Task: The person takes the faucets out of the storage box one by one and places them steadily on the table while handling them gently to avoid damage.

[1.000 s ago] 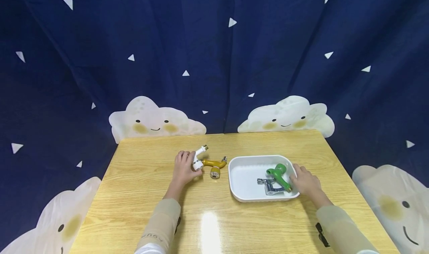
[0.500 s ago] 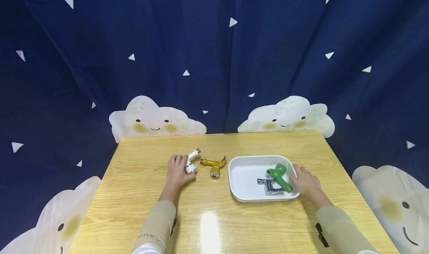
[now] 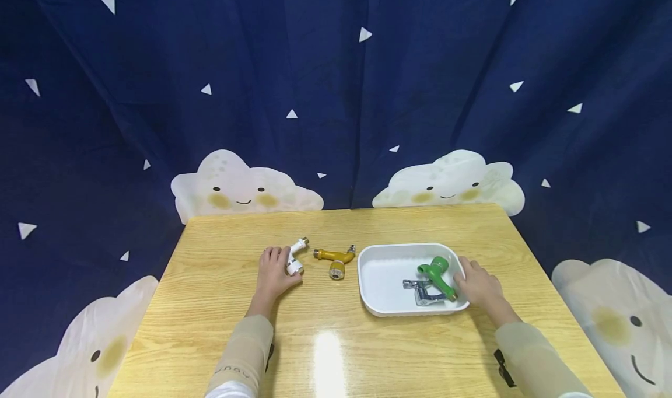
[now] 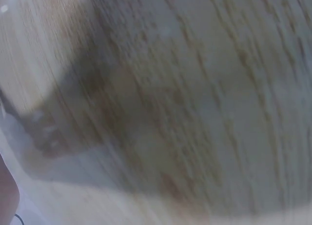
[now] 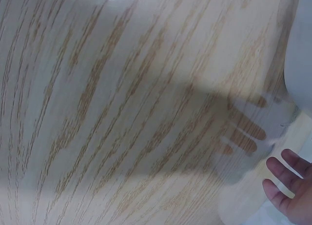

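Faucet (image 3: 295,259), white with a brass-coloured threaded end (image 3: 304,241), sits gripped in the left hand (image 3: 271,274), left of the yellow faucet (image 3: 336,257). Right hand (image 3: 481,285) apparently pinches the rim of the white tray (image 3: 401,313); only the right wrist view separates 3 fingertips (image 5: 272,162).

The white tap (image 3: 295,266), brass-tipped and slanted, is left of the upright, round-cornered white tray (image 3: 382,278).
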Demonstrator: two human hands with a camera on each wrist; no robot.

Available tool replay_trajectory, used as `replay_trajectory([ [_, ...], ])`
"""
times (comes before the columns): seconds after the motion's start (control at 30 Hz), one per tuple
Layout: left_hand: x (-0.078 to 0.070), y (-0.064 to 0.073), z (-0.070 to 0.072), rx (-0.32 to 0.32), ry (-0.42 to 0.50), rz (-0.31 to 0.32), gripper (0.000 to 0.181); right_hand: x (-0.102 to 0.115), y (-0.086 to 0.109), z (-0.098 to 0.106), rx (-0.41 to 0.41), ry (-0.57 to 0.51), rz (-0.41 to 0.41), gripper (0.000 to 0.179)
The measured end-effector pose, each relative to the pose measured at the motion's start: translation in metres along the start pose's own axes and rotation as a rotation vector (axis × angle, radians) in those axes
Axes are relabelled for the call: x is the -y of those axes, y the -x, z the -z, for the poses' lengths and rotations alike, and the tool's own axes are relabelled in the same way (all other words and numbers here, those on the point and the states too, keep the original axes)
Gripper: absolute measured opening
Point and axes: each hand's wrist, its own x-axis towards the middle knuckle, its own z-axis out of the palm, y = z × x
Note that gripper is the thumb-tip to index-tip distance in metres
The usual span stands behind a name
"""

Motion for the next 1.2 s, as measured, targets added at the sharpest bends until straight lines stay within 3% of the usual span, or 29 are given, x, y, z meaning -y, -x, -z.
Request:
replay_trajectory([
  [0.2,-0.0003,0.0003,0.0021,0.03,0.03,0.022,0.068,-0.0012,-0.0002,-0.001,-0.008,-0.001,0.0,0.053],
  [0.67,0.0001,-0.0028,0.0081,0.167,0.109,0.102,0.07,-0.0013,-0.0004,-0.0012,-0.003,-0.009,-0.009,0.052],
  [1.2,0.0043,-0.0043,0.0084,0.233,0.185,0.148,0.072,-0.0008,0.0002,-0.0005,0.006,-0.004,-0.01,0.052],
])
